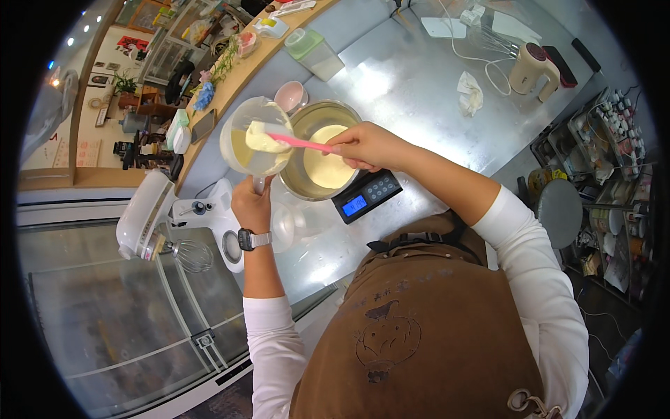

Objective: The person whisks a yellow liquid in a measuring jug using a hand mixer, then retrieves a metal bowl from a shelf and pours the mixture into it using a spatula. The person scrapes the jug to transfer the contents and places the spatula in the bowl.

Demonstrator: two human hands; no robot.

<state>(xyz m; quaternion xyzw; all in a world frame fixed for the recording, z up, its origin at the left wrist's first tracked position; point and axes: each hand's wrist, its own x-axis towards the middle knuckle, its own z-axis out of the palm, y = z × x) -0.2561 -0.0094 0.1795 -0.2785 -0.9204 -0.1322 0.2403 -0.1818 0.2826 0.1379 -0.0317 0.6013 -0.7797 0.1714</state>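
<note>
My left hand (252,201) grips the handle of a translucent plastic pitcher (230,128), tilted beside a metal mixing bowl. Pale yellow batter coats its inside. In my right hand (366,146) is the pink handle of a spatula (309,144); its head, covered in batter, is at the pitcher's mouth. The metal mixing bowl (288,180) holds a pool of pale yellow batter (327,160) and stands at a black digital kitchen scale (369,196) with a lit display. My right hand is over the bowl's near right rim.
A pink bowl (291,96) and a green-lidded container (314,55) stand behind the mixing bowl. At left is a white stand mixer (152,214) with a whisk. A hand mixer (531,73), its cord and a crumpled tissue (470,94) lie on the metal table (419,115) at upper right.
</note>
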